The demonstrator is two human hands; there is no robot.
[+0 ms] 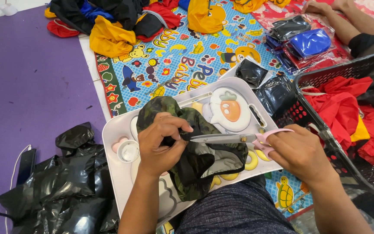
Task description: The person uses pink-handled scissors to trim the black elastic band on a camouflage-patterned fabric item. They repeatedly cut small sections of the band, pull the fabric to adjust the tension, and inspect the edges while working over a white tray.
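Note:
A camouflage-patterned garment with black lining (195, 160) lies bunched on a white lap tray (111, 132) with a cartoon picture. My left hand (159, 145) pinches a fold of the garment near its top. My right hand (299, 154) holds pink-handled scissors (234, 138), blades pointing left with the tips at the fabric by my left fingers. The tray rests on my lap.
A black plastic basket (317, 125) with red and yellow clothes stands at the right. Crumpled black plastic bags (61, 186) lie at the left on a purple mat (27, 78). More garments (109, 26) are piled at the top. Another person's arms (343, 19) rest at the top right beside bagged items (301, 41).

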